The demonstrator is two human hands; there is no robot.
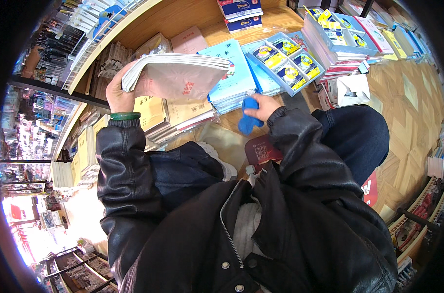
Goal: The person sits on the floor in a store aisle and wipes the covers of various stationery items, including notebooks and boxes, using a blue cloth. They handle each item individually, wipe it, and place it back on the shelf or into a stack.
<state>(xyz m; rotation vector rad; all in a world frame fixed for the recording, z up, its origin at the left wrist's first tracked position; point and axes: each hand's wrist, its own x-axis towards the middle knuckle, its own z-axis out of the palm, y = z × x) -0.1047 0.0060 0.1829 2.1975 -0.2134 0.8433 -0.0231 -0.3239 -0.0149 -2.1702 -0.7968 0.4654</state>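
My left hand (120, 89) grips a bundle of thin pink-covered exercise books (181, 75) by one end, and the bundle bends as it hangs over the stacks below. A blue cloth (249, 117) is pinched in my right hand (264, 107), in front of a stack of blue exercise books (229, 69). Under the held bundle sit stacks of yellow-covered exercise books (187, 111), partly hidden by it. To the right of the blue stack, a light blue divided box (286, 64) of small yellow-and-black packets rests on more blue books.
Behind, a wooden shelf (148, 18) carries dark blue boxes (242, 22). Another divided box (341, 31) tops a tall book stack at right, near a white carton (350, 89) on the wood-patterned floor (408, 106). Pen racks (57, 47) line the left. My bent knee (357, 135) is close by.
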